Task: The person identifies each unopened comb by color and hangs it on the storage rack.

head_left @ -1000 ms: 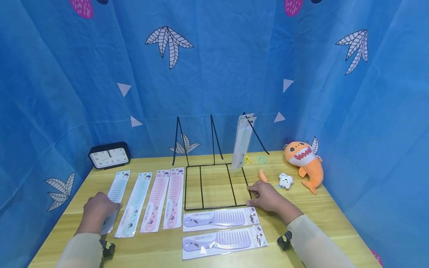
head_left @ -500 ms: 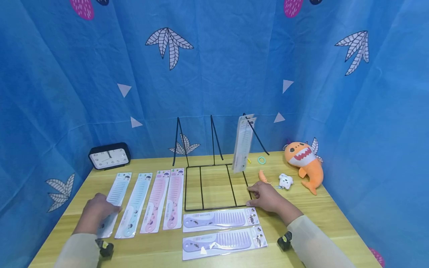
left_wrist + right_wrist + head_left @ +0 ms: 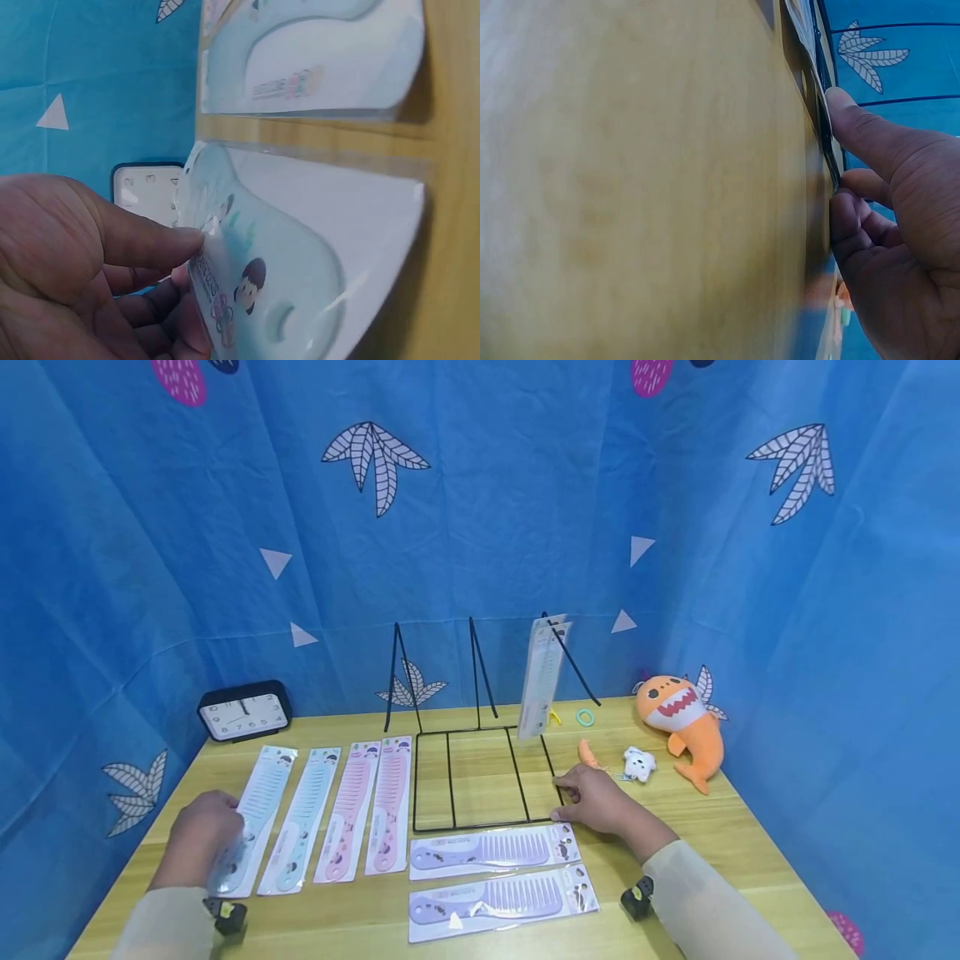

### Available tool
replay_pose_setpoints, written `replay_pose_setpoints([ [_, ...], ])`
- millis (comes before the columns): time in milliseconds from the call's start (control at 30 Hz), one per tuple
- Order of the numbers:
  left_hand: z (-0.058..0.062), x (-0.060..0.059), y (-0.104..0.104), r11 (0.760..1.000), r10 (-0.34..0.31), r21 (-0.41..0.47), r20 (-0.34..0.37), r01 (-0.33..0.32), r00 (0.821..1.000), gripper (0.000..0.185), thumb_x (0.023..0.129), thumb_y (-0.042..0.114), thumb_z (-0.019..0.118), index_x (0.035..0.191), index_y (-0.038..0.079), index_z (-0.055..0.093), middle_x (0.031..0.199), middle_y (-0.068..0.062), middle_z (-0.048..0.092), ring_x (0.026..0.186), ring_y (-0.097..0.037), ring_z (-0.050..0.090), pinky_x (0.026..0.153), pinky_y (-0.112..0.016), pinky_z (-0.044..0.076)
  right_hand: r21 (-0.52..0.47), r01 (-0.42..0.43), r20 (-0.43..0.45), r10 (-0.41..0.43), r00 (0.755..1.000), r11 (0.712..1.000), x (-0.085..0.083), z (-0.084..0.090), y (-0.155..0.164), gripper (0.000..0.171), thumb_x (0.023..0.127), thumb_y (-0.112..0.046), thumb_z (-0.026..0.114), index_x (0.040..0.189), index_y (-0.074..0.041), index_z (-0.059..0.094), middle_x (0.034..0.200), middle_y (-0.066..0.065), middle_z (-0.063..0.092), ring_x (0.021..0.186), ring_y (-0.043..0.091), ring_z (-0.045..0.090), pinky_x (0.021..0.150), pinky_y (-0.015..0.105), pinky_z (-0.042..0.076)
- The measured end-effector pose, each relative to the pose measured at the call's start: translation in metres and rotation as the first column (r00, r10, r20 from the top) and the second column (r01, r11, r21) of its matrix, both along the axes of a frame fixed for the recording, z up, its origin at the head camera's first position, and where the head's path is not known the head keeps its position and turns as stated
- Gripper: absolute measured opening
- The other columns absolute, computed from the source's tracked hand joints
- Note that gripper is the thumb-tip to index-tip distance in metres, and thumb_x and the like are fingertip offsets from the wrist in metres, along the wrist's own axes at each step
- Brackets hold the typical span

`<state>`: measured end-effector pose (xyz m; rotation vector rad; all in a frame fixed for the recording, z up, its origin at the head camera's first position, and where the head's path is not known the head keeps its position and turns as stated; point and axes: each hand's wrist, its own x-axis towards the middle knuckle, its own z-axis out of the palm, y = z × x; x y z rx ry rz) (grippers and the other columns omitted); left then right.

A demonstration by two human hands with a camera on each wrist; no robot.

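Note:
In the head view my left hand (image 3: 201, 827) is at the left edge of the leftmost packaged comb (image 3: 262, 789), a pale blue one. The left wrist view shows the thumb on the front of that package and the other fingers curled at its edge, pinching it. My right hand (image 3: 596, 802) holds the front right corner of a black wire rack (image 3: 451, 777), thumb and fingers around the thin bar. Packaged combs (image 3: 543, 681) hang from the rack's right prong. Beside the left comb lie another blue comb (image 3: 303, 818) and two pink combs (image 3: 351, 810).
Two purple packaged combs (image 3: 495, 902) lie crosswise in front of the rack. A black clock (image 3: 246, 710) stands at the back left. To the right are an orange shark plush (image 3: 682, 727), a small white toy (image 3: 640, 765) and a green ring (image 3: 585, 717).
My left hand has moved left along the leftmost comb, whose top has shifted slightly right and towards me. The hanging combs have swung a little. My right hand stays on the rack.

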<state>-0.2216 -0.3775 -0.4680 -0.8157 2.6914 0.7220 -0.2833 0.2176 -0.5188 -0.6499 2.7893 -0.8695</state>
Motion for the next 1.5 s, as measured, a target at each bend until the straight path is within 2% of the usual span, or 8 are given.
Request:
replay_pose_setpoints([
  [500,0.02,0.003,0.007,0.998,-0.003,-0.056,-0.045,0.0,0.999,0.041,0.103,0.004,0.053,0.142,-0.009,0.05,0.131,-0.038,0.054,0.115,-0.05,0.053,0.094,-0.062,0.052,0.013,0.006,0.013,-0.006,1.0,1.0,0.001,0.003,-0.001,0.066,0.093,-0.029,0.089,0.143,0.007,0.066,0.091,0.002,0.054,0.086,0.015,0.048,0.078,0.035,0.041],
  [633,0.032,0.007,0.014,0.996,-0.016,-0.093,-0.111,0.006,0.994,0.04,0.103,0.004,0.054,0.141,-0.008,0.05,0.127,-0.037,0.055,0.11,-0.05,0.054,0.088,-0.059,0.053,0.023,0.0,0.003,0.0,1.0,1.0,0.001,0.003,-0.002,0.066,0.093,-0.029,0.089,0.144,0.006,0.066,0.09,0.001,0.054,0.085,0.014,0.047,0.077,0.035,0.041],
  [733,0.043,0.011,0.021,0.991,-0.05,-0.133,-0.202,0.023,0.978,0.04,0.102,0.003,0.053,0.14,-0.008,0.051,0.124,-0.037,0.058,0.106,-0.049,0.056,0.083,-0.056,0.052,0.02,0.0,-0.002,0.0,1.0,1.0,0.001,0.002,-0.001,0.066,0.093,-0.029,0.089,0.143,0.006,0.066,0.089,0.002,0.054,0.085,0.015,0.048,0.077,0.035,0.041],
  [833,0.053,0.014,0.029,0.987,-0.073,-0.155,-0.305,0.026,0.949,0.038,0.102,0.002,0.05,0.139,-0.009,0.051,0.124,-0.037,0.061,0.103,-0.049,0.059,0.08,-0.056,0.051,0.014,0.003,0.004,-0.004,1.0,1.0,0.001,0.001,-0.001,0.066,0.092,-0.028,0.089,0.144,0.006,0.066,0.09,0.002,0.054,0.085,0.015,0.048,0.076,0.035,0.041],
  [967,0.064,0.02,0.042,0.989,-0.077,-0.149,-0.433,0.013,0.898,0.032,0.104,0.002,0.047,0.134,-0.006,0.053,0.125,-0.034,0.063,0.103,-0.049,0.061,0.081,-0.058,0.05,0.017,0.009,0.012,-0.009,1.0,1.0,0.0,0.001,-0.002,0.066,0.093,-0.028,0.089,0.144,0.006,0.066,0.091,0.001,0.054,0.085,0.015,0.048,0.077,0.034,0.041],
  [1267,0.086,0.041,0.072,0.996,-0.027,-0.084,-0.633,-0.033,0.774,0.025,0.111,0.008,0.051,0.133,-0.002,0.055,0.134,-0.035,0.064,0.116,-0.053,0.06,0.092,-0.068,0.051,0.015,0.007,0.012,-0.007,1.0,1.0,-0.001,-0.001,-0.002,0.065,0.093,-0.028,0.089,0.145,0.005,0.066,0.091,0.001,0.054,0.085,0.015,0.048,0.077,0.035,0.041],
  [1367,0.093,0.048,0.085,0.998,-0.03,-0.055,-0.696,-0.012,0.718,0.022,0.11,0.008,0.056,0.131,0.0,0.058,0.133,-0.031,0.067,0.123,-0.052,0.063,0.096,-0.069,0.055,0.021,0.006,0.009,-0.006,1.0,1.0,-0.001,-0.001,-0.001,0.066,0.093,-0.028,0.089,0.145,0.005,0.065,0.091,0.002,0.054,0.085,0.016,0.048,0.077,0.035,0.041],
  [1500,0.101,0.057,0.103,0.999,-0.053,-0.035,-0.742,0.04,0.668,0.02,0.11,0.009,0.06,0.129,0.004,0.062,0.132,-0.025,0.07,0.129,-0.05,0.066,0.099,-0.069,0.059,0.028,0.009,0.012,-0.01,1.0,1.0,-0.002,-0.001,0.0,0.065,0.094,-0.027,0.088,0.145,0.005,0.065,0.092,0.002,0.054,0.086,0.016,0.048,0.077,0.036,0.041],
])
